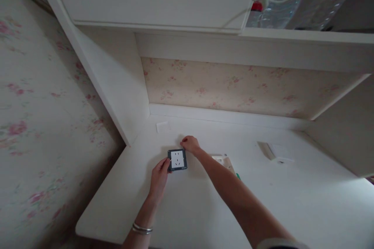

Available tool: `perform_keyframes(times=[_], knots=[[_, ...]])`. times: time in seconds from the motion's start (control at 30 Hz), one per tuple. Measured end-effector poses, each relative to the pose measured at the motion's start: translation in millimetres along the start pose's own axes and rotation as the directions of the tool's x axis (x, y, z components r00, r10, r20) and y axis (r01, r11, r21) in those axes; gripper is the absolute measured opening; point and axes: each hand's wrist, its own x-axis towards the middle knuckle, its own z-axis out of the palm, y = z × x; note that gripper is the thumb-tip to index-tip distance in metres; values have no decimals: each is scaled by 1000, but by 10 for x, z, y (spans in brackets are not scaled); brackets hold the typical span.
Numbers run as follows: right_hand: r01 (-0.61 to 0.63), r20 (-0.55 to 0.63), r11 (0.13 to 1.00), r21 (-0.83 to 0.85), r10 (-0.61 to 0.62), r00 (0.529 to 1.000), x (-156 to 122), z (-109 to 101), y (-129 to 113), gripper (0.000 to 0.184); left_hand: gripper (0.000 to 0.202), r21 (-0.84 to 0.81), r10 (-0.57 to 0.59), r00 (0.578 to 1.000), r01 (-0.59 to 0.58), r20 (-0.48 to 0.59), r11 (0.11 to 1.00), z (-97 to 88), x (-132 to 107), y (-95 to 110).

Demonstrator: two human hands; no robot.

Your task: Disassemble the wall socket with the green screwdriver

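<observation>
Left hand [160, 173]: grip clamped on left edge of dark-framed white socket [177, 159], thumb on the frame. Socket is over the left part of the white table [181, 210], slots facing up; can't tell if it touches the surface. Right hand [190, 144]: fingertips together just beside socket's upper right corner, too small to tell if anything's between. White box [279, 152] farther right on table.
</observation>
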Motion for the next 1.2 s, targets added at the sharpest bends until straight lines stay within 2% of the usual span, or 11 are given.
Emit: perform_keyframes(times=[0.13,0.27,0.43,0.53,0.57,0.63,0.67,0.77,0.97,1.13,1.2], knots=[[67,15,996,-52,-67,998,56,42,-36,22,43,-67,-37,999,35,-29,997,-13,24,-8],[132,10,990,-58,-131,991,21,-43,-37,22,43,-64,-47,998,44,-38,997,-4,29,3],[218,-110,975,-34,-221,969,-313,-267,-97,30,40,-40,-34,999,33,-30,999,11,39,-19],[362,-116,932,-15,-361,925,-671,-281,-160,25,40,-11,-24,999,24,-32,1000,35,23,-8],[487,-98,874,-12,-485,869,-787,-254,-172,24,40,-6,-16,1000,16,-22,1000,48,11,3],[592,-77,805,-38,-593,801,-975,-172,-176,22,39,-8,1,1000,-1,16,1000,79,-15,28],[608,-69,792,-57,-611,789,-1039,-127,-170,22,39,-9,6,1000,-6,31,1000,95,-25,37],[576,-60,812,-100,-582,811,-1117,-31,-140,22,38,8,12,999,-12,41,1000,124,-38,43],[530,-23,827,-186,-543,839,-1083,-47,-108,21,47,97,0,1000,-3,22,995,103,-1,7],[600,81,702,-383,-622,779,-1131,-57,-126,13,38,186,-6,999,-3,44,982,96,23,-13],[593,88,680,-431,-623,777,-1150,-51,-151,12,38,180,-16,998,6,53,984,103,24,-7]])
